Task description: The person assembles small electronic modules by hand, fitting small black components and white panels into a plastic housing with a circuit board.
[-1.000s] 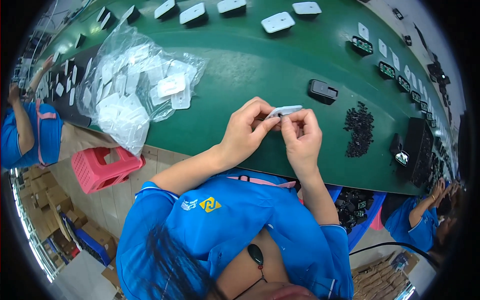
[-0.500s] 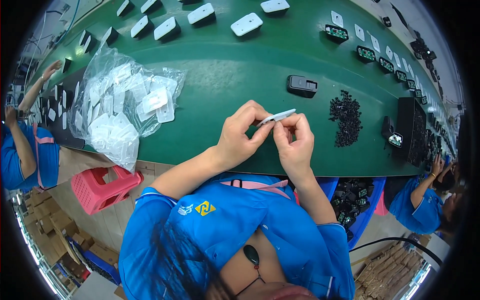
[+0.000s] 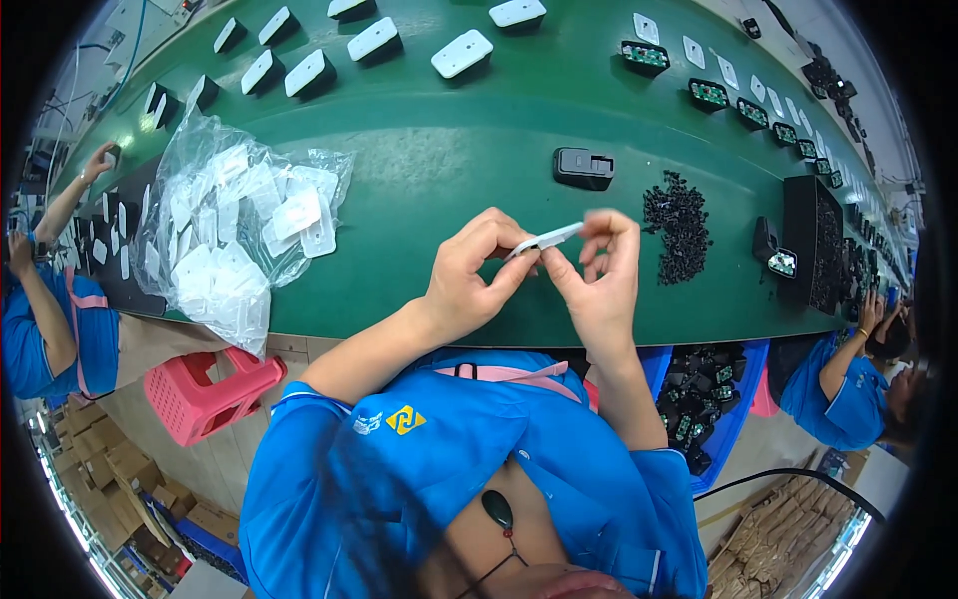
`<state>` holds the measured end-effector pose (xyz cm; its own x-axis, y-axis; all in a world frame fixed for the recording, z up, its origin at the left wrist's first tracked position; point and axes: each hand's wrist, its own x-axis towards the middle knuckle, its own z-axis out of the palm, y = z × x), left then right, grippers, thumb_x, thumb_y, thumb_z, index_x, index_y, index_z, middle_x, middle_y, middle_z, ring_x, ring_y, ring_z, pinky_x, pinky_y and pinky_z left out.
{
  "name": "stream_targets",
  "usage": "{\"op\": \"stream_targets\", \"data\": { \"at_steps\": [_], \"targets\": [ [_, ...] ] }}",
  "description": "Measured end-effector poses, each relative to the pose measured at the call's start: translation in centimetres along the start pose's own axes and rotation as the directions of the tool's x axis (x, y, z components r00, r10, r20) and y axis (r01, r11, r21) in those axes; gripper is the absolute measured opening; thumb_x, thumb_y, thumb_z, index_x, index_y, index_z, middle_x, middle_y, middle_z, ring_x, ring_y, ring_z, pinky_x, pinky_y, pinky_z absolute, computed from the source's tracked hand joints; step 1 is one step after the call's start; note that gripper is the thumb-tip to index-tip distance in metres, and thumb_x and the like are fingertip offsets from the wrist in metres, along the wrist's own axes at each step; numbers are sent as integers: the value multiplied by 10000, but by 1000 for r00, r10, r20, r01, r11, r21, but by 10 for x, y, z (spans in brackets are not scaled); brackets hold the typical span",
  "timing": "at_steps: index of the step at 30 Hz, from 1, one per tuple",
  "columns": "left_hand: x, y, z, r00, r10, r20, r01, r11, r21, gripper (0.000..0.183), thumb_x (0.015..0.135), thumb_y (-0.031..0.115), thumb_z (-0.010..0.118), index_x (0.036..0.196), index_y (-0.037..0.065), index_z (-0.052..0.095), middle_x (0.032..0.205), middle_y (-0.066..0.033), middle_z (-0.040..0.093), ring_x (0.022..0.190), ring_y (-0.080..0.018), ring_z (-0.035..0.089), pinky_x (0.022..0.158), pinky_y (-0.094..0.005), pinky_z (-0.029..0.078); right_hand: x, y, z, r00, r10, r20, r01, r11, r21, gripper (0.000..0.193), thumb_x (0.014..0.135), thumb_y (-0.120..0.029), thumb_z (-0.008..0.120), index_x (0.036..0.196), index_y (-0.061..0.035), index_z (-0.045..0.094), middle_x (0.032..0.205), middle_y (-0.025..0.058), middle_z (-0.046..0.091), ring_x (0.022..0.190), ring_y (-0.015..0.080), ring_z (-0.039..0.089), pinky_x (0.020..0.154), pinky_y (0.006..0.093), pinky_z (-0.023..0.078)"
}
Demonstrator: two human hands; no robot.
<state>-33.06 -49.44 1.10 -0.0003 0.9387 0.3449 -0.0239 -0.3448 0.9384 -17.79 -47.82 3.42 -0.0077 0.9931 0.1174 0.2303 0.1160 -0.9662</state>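
Between the thumb and fingers of my left hand is a thin white plastic cover, held tilted above the green table. A small dark part shows at the cover's underside, too small to name. My right hand is at the cover's other end. Its thumb reaches the underside, while its fingers are raised, loosely bent, apart from the thumb and slightly blurred. Beyond my hands lies a black plastic housing. To its right is a heap of small black parts.
A clear bag of white covers lies on the left. Housings with white covers and open housings with green circuit boards line the far side. A black box stands right, a blue bin below the edge. Co-workers sit either side.
My right hand's fingers have lifted and spread away from the cover, its thumb staying near the underside. My left hand keeps hold of the cover. The whole view has shifted slightly.
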Motion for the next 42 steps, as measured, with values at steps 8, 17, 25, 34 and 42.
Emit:
{"op": "stream_targets", "data": {
  "at_steps": [8, 17, 25, 34, 42],
  "targets": [
    [-5, 3, 0, 967, -227, 113, 250, 934, -257, 33, 893, -17, 574, 900, -42, 553, 884, -81, 543, 744, -143, 651, 636, -236, 547, 12, 2, -25, 893, 191, 409, -287, 939, 188, 143, 828, -54, 719, 879, -15, 592, 777, -5, 592, 639, 0, 513, 520, 150, 393],
    [-2, 4, -4, 916, -385, 117, 401, 852, -336, 113, 930, 57, 570, 974, -14, 494, 844, -97, 624, 708, -139, 657, 643, -238, 538, 6, 6, -10, 910, 217, 354, -320, 909, 266, 179, 846, -55, 701, 926, -32, 543, 775, -11, 570, 650, 3, 513, 499, 143, 386],
    [4, -1, 3, 896, -441, 53, 404, 761, -508, 136, 943, 102, 575, 964, -6, 496, 887, -118, 639, 767, -166, 681, 704, -268, 547, -2, 9, -2, 945, -326, -9, 319, 929, -190, 170, 813, -80, 729, 948, -41, 634, 906, 33, 510, 583, 68, 389, 489, 215, 329],
    [1, -8, 4, 918, -396, 28, 366, 819, -442, 118, 928, 95, 601, 962, 2, 537, 927, -85, 619, 815, -142, 640, 765, -274, 525, -6, 14, 13, 964, -264, -6, 262, 959, -105, 127, 826, -22, 696, 936, -16, 633, 870, 39, 519, 621, 78, 475, 511, 214, 394],
    [3, -9, 8, 930, -366, -21, 325, 847, -420, 108, 938, 97, 583, 928, 6, 525, 847, -67, 622, 758, -109, 640, 702, -235, 520, -4, 18, 5, 975, -213, 58, 218, 972, -84, 164, 830, -34, 699, 968, -5, 617, 919, 39, 498, 653, 74, 439, 540, 203, 388]
  ]
}}
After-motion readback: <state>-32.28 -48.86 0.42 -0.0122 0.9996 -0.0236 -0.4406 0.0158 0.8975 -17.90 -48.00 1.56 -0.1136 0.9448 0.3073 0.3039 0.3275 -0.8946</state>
